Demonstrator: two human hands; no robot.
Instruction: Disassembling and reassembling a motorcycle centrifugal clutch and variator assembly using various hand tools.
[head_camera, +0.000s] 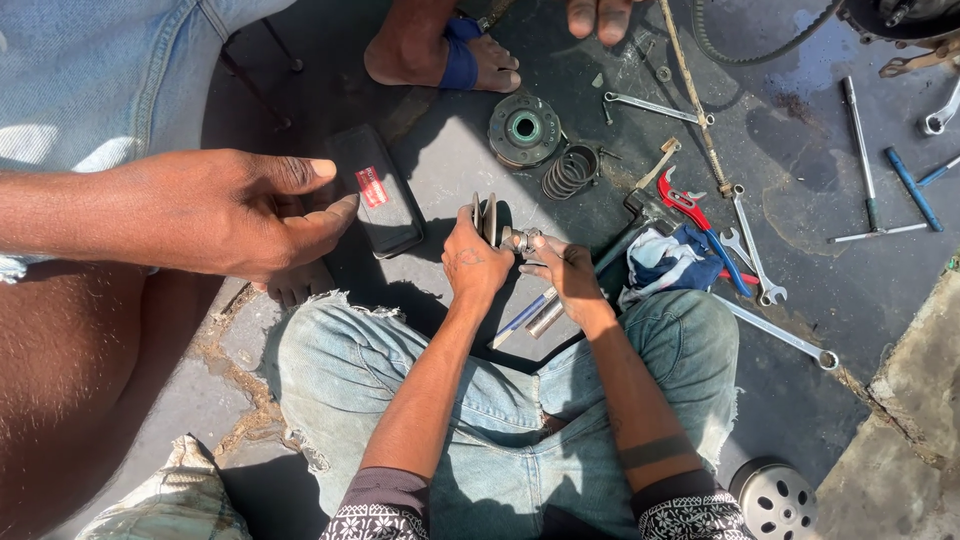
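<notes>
Clamping a metal pulley disc (488, 217), left hand (472, 262)'s grip; right hand (566, 272) pinches its shaft (522, 240).

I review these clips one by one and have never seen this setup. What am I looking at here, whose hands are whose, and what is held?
One camera on a person's head looks down at their lap. Their left hand grips a round metal pulley disc; their right hand holds the small metal part at its centre. The big hand at left belongs to someone else. On the dark ground lie a coil spring, a round hub, red pliers, spanners and a black case.
</notes>
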